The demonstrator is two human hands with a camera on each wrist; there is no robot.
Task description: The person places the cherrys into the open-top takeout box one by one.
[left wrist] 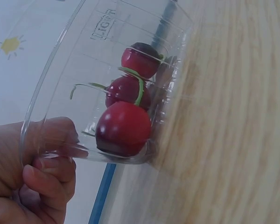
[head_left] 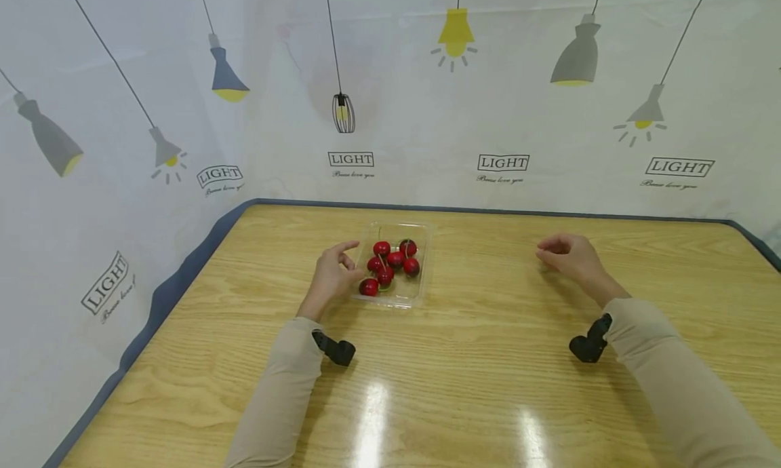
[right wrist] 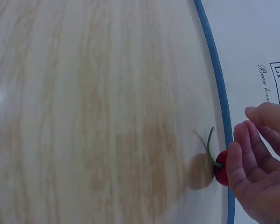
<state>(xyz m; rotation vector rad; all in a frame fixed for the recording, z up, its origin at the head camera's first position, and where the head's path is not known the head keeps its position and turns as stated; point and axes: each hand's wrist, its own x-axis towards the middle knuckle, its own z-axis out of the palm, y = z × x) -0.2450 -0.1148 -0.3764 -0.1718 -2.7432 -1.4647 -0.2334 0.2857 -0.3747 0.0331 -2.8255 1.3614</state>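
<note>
A clear plastic container [head_left: 403, 298] holding several red cherries [head_left: 395, 260] sits on the wooden table. My left hand [head_left: 332, 275] pinches its left rim. In the left wrist view, part of that left hand [left wrist: 42, 163] shows through the clear wall [left wrist: 60, 88], close to a large cherry [left wrist: 123, 128] with a dark underside. Farther right, my right hand [head_left: 570, 258] is held low over the table, fingers loosely curved. The right wrist view shows a single cherry [right wrist: 221, 168] with a green stem, partly hidden behind the fingers of the right hand [right wrist: 261, 163]; the head view hides this cherry.
The wooden table [head_left: 476, 359] ends at a blue-grey edge [head_left: 488, 212] at the back. Behind it hangs a white backdrop [head_left: 409, 102] printed with lamps and lettering. Black wrist cameras sit on both wrists, the left camera [head_left: 338, 351] close to the tabletop.
</note>
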